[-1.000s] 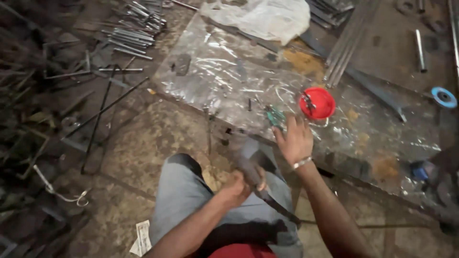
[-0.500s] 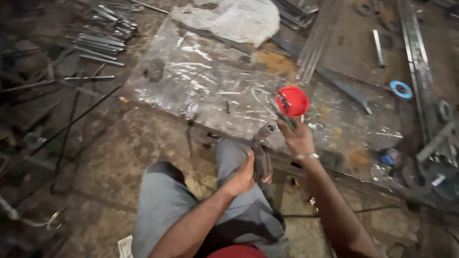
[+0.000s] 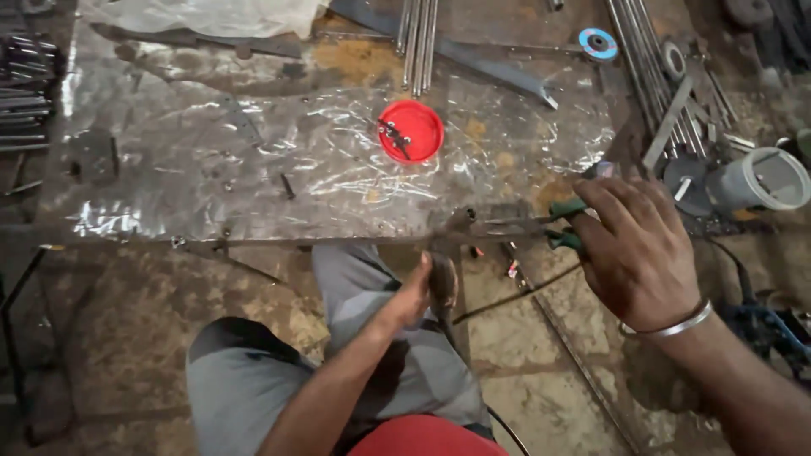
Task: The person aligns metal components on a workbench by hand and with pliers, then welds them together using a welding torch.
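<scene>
at the near edge of the steel sheet, which we take as our landmark, we read the scene from left to right. off the sheet's left side lie bundles of short metal rods, kept out of the way. the sheet itself is laid flat like a bench top with a crinkled clear plastic film over it, and we judge the film is there to keep small parts from scattering. near the middle of the sheet sits a red lid, turned up like a dish with a few small dark fasteners in it, probably so they stay together within reach.

just below the sheet's near edge, above a knee in grey trousers, our left hand is wrapped tight around a dark tool handle; the fingers are fully curled, no gap showing, and the handle points up toward the edge. what kind of tool it is we cannot tell.

further right, at the sheet's near right corner, our right hand, with a metal bangle at the wrist, closes over the green handles of pliers. the handles look squeezed together, and the nose reaches left along the edge toward a small dark piece, seemingly to steady it. whether the nose really bites it we cannot tell.

beyond the sheet's right side lie long rods, a blue grinding disc and a grey pipe end.
</scene>
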